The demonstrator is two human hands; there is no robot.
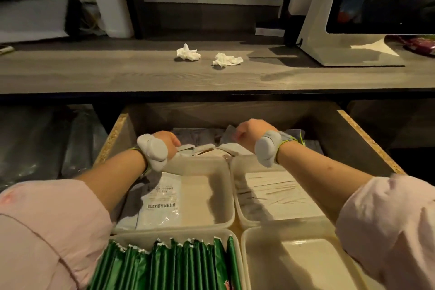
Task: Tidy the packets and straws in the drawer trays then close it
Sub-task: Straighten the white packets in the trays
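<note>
The drawer (367, 139) is pulled open and holds several beige trays. My left hand (168, 142) reaches to the back, with its fingers curled down onto white packets (202, 148). My right hand (247, 132) is raised slightly above the back row and pinches a grey packet (231, 130) by its edge. More grey packets (197, 135) lie behind the white ones. The middle left tray (211, 195) holds a white printed packet (162, 205). Paper-wrapped straws (273, 188) lie in the middle right tray. Green packets (179, 263) stand in a row in the front left tray.
The front right tray (294, 263) has nothing in it. Above the drawer runs a wooden counter (117, 73) with two crumpled tissues (188, 53) (227, 60), a white monitor stand (329, 37) at the right and a white bottle (113, 2) at the back left.
</note>
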